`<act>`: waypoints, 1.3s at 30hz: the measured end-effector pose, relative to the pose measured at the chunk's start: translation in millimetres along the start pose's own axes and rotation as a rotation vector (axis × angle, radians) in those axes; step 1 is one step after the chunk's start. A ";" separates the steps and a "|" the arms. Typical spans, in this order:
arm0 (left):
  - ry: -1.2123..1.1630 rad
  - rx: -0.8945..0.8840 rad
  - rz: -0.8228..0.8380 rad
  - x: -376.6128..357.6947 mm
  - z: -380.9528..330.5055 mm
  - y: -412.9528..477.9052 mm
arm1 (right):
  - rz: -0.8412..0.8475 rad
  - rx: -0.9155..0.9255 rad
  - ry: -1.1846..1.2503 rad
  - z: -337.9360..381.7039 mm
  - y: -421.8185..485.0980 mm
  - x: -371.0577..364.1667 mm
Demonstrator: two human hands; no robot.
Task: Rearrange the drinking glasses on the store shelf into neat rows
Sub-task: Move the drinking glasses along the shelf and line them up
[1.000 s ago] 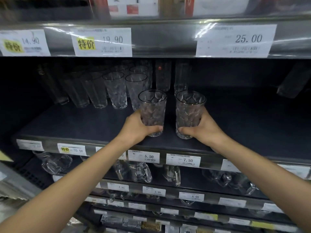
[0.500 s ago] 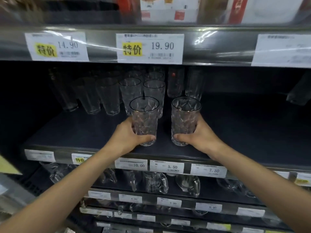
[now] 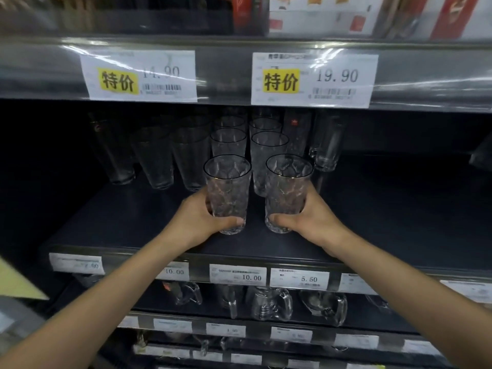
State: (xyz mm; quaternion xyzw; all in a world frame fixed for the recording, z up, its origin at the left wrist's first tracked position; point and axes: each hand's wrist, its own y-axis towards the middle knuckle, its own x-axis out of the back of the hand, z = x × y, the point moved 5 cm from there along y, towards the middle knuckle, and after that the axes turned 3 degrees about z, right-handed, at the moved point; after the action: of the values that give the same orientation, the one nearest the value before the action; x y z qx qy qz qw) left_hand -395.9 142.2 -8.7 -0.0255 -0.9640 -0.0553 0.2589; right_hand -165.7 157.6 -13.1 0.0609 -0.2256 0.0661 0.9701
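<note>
Gripping 2 patterned drinking glasses, 1 in each hand, a person is shown reaching onto a dark store shelf (image 3: 386, 225). The left glass (image 3: 227, 190) is held low on its body by the left hand (image 3: 195, 221), with the thumb wrapped across the front near the base. The right glass (image 3: 287, 190) is held the same way by the right hand (image 3: 315, 219). Both are held upright, side by side with a gap between them, near the shelf's front edge. Whether their bases are touching the shelf cannot be told. Just behind the 2 grips, matching glasses (image 3: 269, 145) are lined up in 2 files toward the back. Outward of the left grip, plain tapered glasses (image 3: 154, 158) are stood. The step is judged to be the setting of these 2 at the head of the 2 files. It is best done if each glass is held vertical, centred on the file behind it, lowered without knocking its neighbour, and released only once seated flat.
</note>
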 end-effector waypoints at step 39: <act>-0.180 -0.088 0.053 3.8 22.8 36.8 | -0.057 0.025 -0.014 3.0 22.9 -23.5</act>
State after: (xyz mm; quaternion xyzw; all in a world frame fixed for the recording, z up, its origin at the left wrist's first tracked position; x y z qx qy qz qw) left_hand -407.7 181.6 -23.0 -0.0669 -0.9790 -0.0881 0.1713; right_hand -191.4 177.3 -18.9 0.0801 -0.2297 0.0411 0.9691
